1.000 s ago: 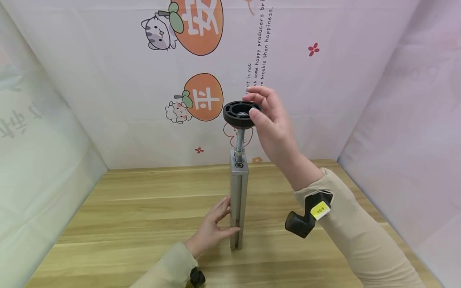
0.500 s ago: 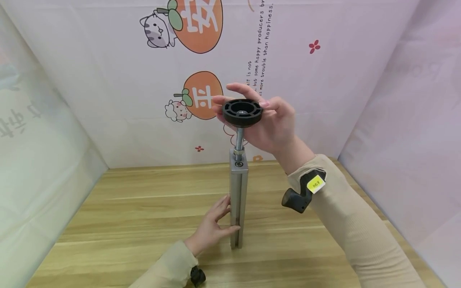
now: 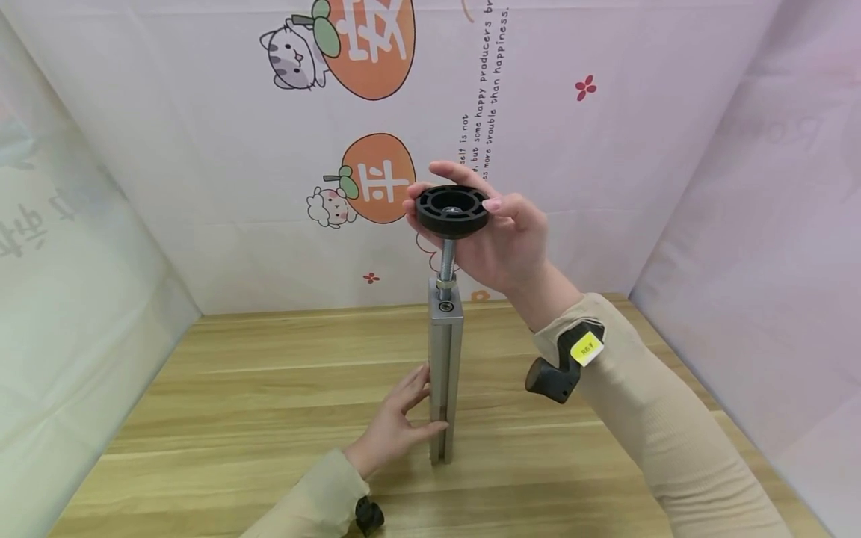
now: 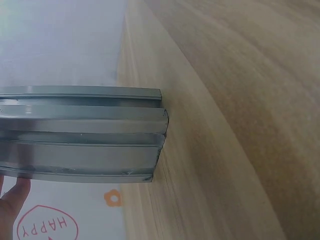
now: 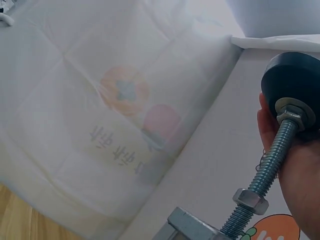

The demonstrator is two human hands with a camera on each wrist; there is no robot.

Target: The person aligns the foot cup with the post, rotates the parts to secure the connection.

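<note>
"What's the surface?"
"A wood-grain table [image 3: 269,388], yellow-brown, its streaks running left to right."
"And on it?"
"A grey metal bar [image 3: 445,373], upright on one end, about midway between left and right, toward the near side."

A grooved metal bar [image 4: 80,124] reaches in from the left edge, its cut end at the wooden tabletop [image 4: 235,100] that fills the right side. Part of the left hand [image 4: 11,206] shows at lower left — one finger touching the bar's lower side. Below, the pale backdrop [image 4: 92,215] bears an orange flower [image 4: 108,198] and upside-down "HAPPY" lettering [image 4: 46,226] within a red outline [image 4: 40,206].
</note>
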